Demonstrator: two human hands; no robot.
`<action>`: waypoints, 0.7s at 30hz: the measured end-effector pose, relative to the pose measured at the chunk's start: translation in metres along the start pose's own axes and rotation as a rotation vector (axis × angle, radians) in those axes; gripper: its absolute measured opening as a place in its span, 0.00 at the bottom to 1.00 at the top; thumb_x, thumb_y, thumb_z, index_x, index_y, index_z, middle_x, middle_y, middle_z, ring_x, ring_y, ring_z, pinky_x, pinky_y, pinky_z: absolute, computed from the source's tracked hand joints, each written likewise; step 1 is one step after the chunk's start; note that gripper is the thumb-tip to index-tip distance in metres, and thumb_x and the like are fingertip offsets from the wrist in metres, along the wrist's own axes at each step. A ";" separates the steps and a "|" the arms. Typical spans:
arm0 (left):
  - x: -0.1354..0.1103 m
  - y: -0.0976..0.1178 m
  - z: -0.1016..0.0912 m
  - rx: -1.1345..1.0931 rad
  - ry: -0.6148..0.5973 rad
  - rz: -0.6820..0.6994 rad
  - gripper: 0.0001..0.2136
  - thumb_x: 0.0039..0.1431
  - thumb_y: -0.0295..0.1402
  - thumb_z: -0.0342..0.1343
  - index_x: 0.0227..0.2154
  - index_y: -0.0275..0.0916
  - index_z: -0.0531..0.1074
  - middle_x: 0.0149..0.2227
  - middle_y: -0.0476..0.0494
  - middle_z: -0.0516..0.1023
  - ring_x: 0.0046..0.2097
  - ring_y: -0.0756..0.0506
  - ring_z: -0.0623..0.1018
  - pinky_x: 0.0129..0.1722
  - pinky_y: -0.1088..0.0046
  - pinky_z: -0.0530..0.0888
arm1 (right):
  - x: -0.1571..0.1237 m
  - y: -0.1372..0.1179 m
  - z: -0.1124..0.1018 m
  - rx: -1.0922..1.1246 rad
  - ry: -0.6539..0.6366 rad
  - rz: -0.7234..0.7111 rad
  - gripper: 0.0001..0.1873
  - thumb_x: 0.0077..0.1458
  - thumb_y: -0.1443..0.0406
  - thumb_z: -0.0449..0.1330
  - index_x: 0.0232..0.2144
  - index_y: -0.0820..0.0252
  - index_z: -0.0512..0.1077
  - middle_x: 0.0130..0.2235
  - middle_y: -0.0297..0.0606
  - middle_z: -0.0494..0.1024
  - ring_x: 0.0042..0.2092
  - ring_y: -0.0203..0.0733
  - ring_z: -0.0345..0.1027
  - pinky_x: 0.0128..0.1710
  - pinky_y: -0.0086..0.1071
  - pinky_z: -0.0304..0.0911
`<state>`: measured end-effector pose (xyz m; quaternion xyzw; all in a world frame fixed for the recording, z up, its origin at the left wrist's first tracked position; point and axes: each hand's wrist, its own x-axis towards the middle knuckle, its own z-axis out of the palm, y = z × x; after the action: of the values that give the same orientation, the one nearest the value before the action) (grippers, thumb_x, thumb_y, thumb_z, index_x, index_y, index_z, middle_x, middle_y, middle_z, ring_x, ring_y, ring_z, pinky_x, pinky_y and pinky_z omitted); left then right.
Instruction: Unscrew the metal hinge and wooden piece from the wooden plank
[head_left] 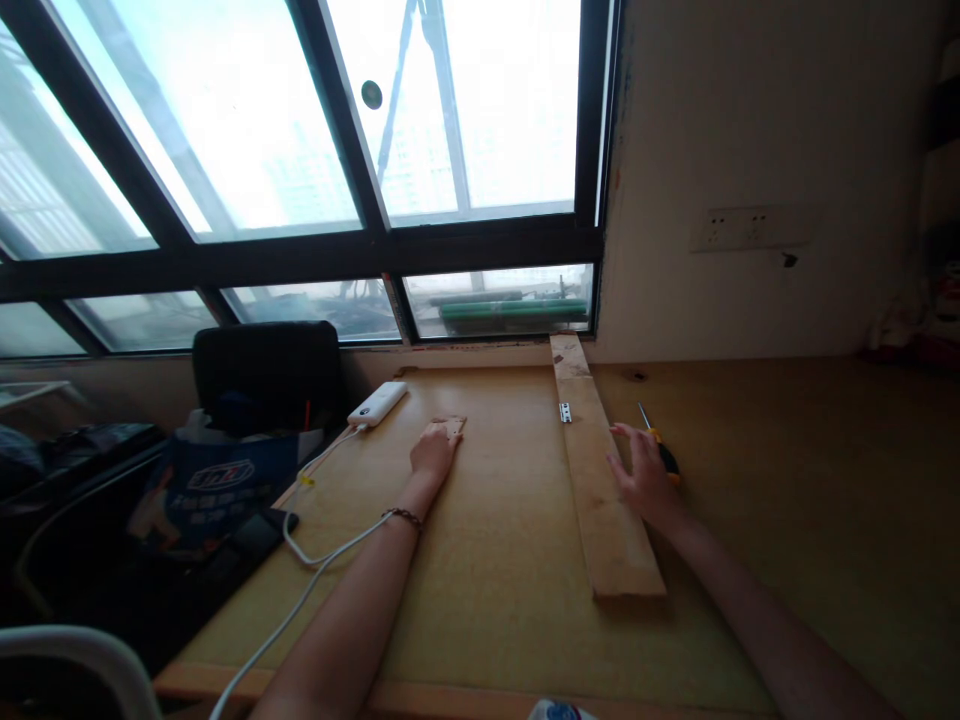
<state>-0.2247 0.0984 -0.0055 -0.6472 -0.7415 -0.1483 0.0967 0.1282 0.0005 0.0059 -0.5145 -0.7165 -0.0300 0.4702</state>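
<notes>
My left hand [433,455] is closed on a small flat piece of wood [456,424] with dark dots, which lies on the table. My fingers partly cover it. To the right, a long wooden board [611,530] lies lengthwise away from me, with a small metal hinge-like plate [565,413] near its left edge. My right hand [643,474] is at the board's right edge, fingers apart and holding nothing. Just beyond that hand, a screwdriver [666,458] with a black and yellow handle lies on the table, its handle partly hidden.
A white power bank [379,404] sits at the table's [495,560] left edge, and its white cable [322,575] runs past my left forearm. A black chair [266,370] and a blue bag [214,485] stand left of the table. Windows and a wall border its far side.
</notes>
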 end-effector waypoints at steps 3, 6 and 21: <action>0.001 -0.003 0.000 -0.019 -0.015 -0.043 0.19 0.55 0.46 0.45 0.38 0.36 0.69 0.40 0.37 0.74 0.42 0.42 0.73 0.34 0.72 0.67 | -0.001 0.000 0.001 0.017 0.005 0.009 0.20 0.53 0.64 0.51 0.49 0.59 0.57 0.46 0.45 0.67 0.50 0.48 0.57 0.51 0.47 0.55; 0.003 -0.004 0.002 -0.090 0.016 -0.067 0.21 0.55 0.48 0.43 0.41 0.36 0.68 0.38 0.37 0.74 0.40 0.42 0.74 0.34 0.71 0.67 | -0.001 0.001 0.002 0.030 0.019 0.013 0.21 0.52 0.63 0.51 0.50 0.58 0.56 0.46 0.45 0.67 0.50 0.48 0.58 0.50 0.48 0.55; -0.013 0.018 0.004 -0.229 0.056 0.294 0.10 0.56 0.29 0.43 0.34 0.36 0.70 0.38 0.39 0.73 0.41 0.45 0.72 0.41 0.70 0.66 | 0.000 -0.003 -0.001 0.055 -0.001 0.019 0.22 0.51 0.64 0.53 0.50 0.58 0.56 0.45 0.45 0.67 0.49 0.48 0.58 0.50 0.48 0.55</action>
<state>-0.2047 0.0899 -0.0117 -0.7510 -0.6142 -0.2341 0.0634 0.1269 -0.0017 0.0076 -0.5082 -0.7123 -0.0054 0.4841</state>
